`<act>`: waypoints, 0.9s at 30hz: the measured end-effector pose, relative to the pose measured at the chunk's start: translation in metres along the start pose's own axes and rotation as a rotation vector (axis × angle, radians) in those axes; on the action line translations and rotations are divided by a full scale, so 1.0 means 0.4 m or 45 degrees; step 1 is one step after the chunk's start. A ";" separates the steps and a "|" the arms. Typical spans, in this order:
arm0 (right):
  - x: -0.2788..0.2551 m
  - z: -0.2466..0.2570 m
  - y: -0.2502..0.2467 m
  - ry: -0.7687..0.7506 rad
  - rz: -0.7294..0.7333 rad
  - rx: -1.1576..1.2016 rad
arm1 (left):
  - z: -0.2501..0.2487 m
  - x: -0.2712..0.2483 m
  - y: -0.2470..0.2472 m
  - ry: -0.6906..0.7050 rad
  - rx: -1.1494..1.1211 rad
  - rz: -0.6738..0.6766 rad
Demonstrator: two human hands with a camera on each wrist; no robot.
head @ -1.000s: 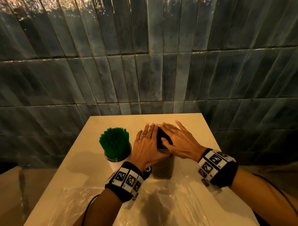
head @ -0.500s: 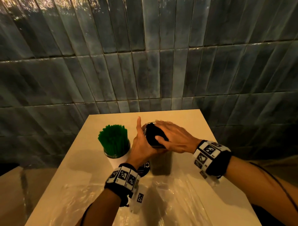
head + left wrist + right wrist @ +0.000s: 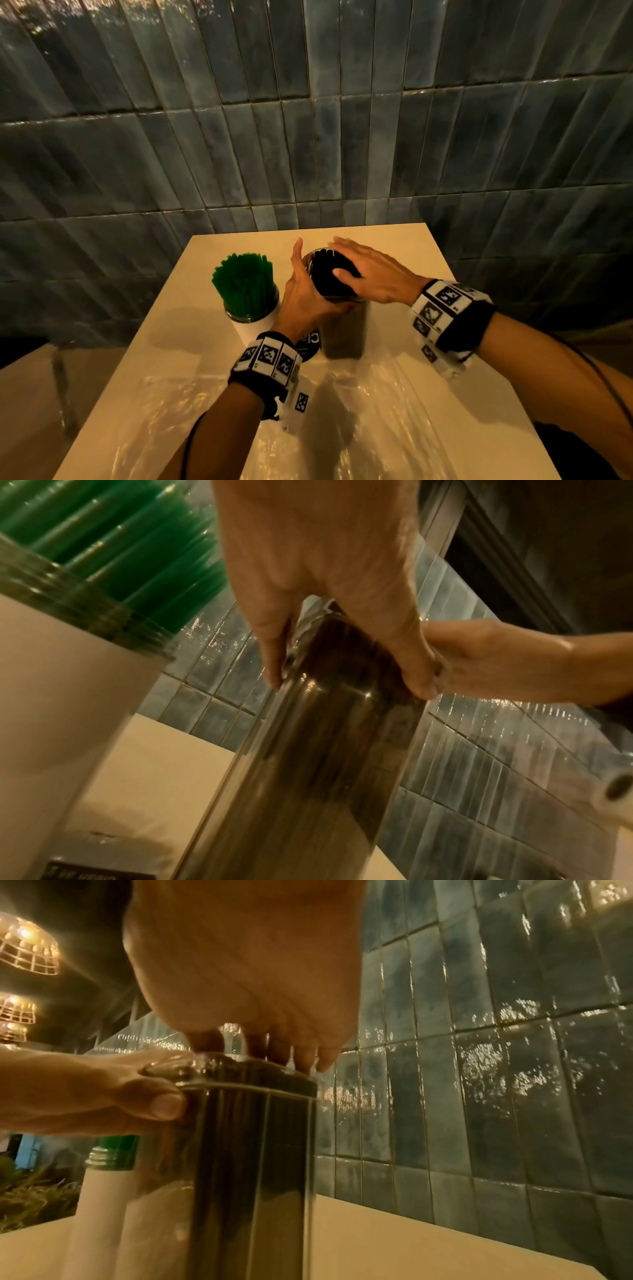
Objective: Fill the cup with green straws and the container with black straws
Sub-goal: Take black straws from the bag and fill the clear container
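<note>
The left hand (image 3: pixel 310 301) has its fingers (image 3: pixel 274 653) and thumb (image 3: pixel 161 1104) wrapped round the top of the clear container (image 3: pixel 344 329), gripping it just under the rim. The right hand (image 3: pixel 371 274) lies flat over the mouth, fingers (image 3: pixel 301 1053) straight, resting on the ends of the black straws (image 3: pixel 334 274) packed inside. The container stands upright mid-counter (image 3: pixel 394 240). At its 9 o'clock, just beside it, the white cup (image 3: pixel 255 325) holds a full bunch of green straws (image 3: pixel 245 284). Toward 6 o'clock, crumpled clear plastic (image 3: pixel 342 428) lies spread on the counter. Dark tiles (image 3: pixel 308 137) rise at 12 o'clock.
</note>
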State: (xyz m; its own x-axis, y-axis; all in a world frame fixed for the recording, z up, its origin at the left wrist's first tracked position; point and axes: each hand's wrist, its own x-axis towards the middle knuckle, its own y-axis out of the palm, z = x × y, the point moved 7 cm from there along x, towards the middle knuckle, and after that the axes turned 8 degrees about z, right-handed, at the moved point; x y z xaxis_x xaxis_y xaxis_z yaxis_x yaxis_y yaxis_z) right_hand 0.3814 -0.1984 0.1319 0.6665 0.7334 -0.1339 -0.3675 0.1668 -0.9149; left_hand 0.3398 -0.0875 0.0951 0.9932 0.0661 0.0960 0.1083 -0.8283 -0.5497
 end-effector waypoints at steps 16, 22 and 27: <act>-0.013 0.018 0.039 -0.029 -0.022 -0.152 | -0.013 -0.012 -0.008 0.023 -0.019 -0.018; -0.047 -0.010 0.053 0.016 -0.002 0.096 | -0.013 -0.043 -0.032 -0.002 0.017 -0.012; -0.025 -0.005 0.070 0.005 0.001 0.133 | -0.014 -0.058 -0.044 -0.009 0.047 -0.051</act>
State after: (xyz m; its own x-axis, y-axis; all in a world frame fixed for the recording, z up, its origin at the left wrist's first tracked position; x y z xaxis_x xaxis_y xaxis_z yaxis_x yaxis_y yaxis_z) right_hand 0.3659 -0.2024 0.1070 0.6684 0.7312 -0.1362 -0.4335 0.2342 -0.8702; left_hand 0.3145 -0.0774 0.1072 0.9883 0.1030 0.1127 0.1494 -0.8040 -0.5756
